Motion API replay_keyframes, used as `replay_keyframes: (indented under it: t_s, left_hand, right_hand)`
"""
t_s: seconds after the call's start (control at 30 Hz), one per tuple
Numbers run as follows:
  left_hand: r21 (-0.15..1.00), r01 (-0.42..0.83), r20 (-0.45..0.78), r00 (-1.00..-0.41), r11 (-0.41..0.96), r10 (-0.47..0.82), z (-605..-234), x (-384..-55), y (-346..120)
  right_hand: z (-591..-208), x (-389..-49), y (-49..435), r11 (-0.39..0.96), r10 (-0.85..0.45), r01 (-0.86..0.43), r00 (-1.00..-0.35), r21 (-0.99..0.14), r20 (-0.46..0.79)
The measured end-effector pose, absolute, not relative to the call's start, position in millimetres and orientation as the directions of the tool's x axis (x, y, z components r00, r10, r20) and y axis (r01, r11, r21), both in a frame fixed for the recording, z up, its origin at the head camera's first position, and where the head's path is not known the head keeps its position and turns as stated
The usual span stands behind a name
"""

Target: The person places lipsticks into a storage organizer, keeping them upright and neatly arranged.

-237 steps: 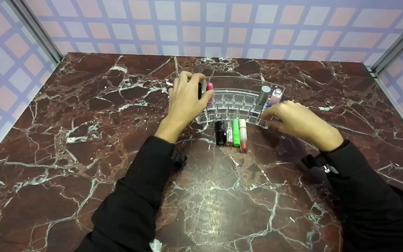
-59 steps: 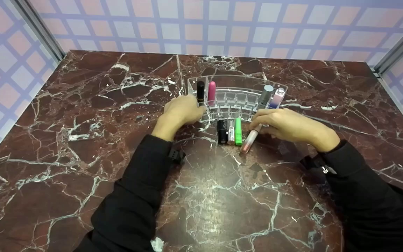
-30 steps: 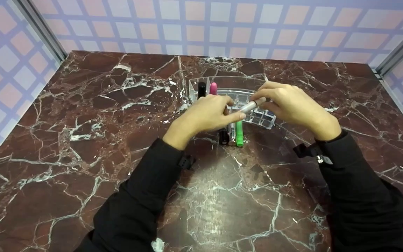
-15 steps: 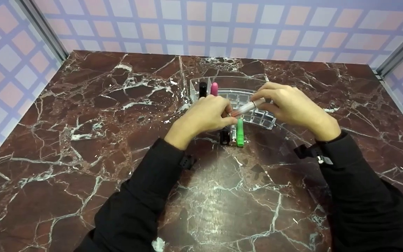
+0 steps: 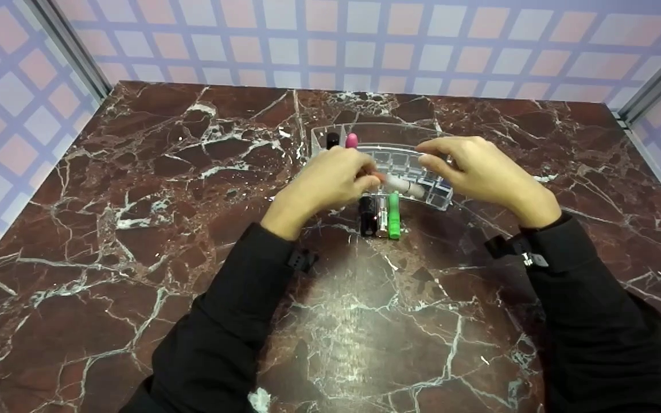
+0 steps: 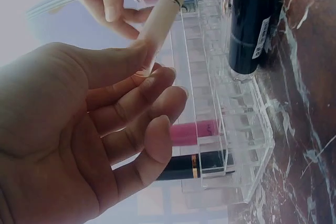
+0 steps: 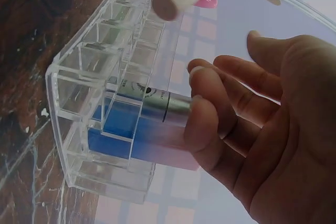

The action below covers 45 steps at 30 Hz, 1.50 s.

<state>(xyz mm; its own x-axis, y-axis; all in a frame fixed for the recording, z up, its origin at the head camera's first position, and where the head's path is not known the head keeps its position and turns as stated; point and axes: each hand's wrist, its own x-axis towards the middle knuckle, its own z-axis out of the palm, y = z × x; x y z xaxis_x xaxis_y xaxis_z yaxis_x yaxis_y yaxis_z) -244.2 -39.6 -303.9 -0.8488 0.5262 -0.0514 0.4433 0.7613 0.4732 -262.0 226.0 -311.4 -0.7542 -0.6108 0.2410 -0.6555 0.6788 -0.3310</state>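
Note:
My left hand (image 5: 327, 180) pinches one end of a lip gloss tube (image 5: 402, 184), white shading to reddish, between thumb and fingers. The tube slants over the front of a clear curved lipstick organizer (image 5: 439, 199), its pale cap toward the right. My right hand (image 5: 479, 172), fingers loosely bent and holding nothing, hovers above the organizer's right end. In the right wrist view its fingertips are right at a silver tube (image 7: 176, 106) and a blue-to-pink tube (image 7: 157, 137) standing in the organizer. A black tube (image 5: 333, 139) and a pink tube (image 5: 352, 140) stand in its left end.
In front of the organizer a black lipstick (image 5: 368, 215), a clear-and-silver tube (image 5: 381, 215) and a green tube (image 5: 394, 215) lie side by side on the marbled table (image 5: 221, 275). A checkered wall panel (image 5: 365, 51) closes off the back.
My right hand picked up the lip gloss from the row's right end and brought it to my left hand. It has now let go; the left hand holds the tube, its cap end swung lower.

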Motion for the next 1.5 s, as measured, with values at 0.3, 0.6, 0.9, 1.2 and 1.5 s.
replay_keyframes:
  t_s: [0.3,0.6,0.9,1.2,1.5]
  left_hand:
    - [0.576,0.394,0.084,-0.9,0.717,0.427,-305.2,-249.1,-45.0]
    - [0.611,0.403,0.093,-0.891,0.682,0.443,-304.4,-248.9,-44.5]
    - [0.608,0.413,-0.074,-0.82,0.677,0.567,-305.8,-244.4,-40.3]
    - [0.574,0.519,-0.081,-0.734,0.633,0.674,-308.4,-237.5,-28.4]
    - [0.602,0.56,-0.081,-0.666,0.569,0.742,-314.9,-235.4,-18.9]
  right_hand:
    - [-312.0,-261.7,227.7,0.691,-0.612,-0.626,-0.773,-0.362,0.169]
    - [-312.9,-262.1,228.3,0.699,-0.597,-0.602,-0.788,-0.387,0.147]
    - [-313.2,-261.0,230.8,0.644,-0.587,-0.557,-0.799,-0.524,0.128]
    - [-309.0,-257.2,223.4,0.614,-0.574,-0.564,-0.799,-0.552,0.178]
    - [-310.7,-258.1,220.8,0.606,-0.554,-0.537,-0.814,-0.587,0.172]
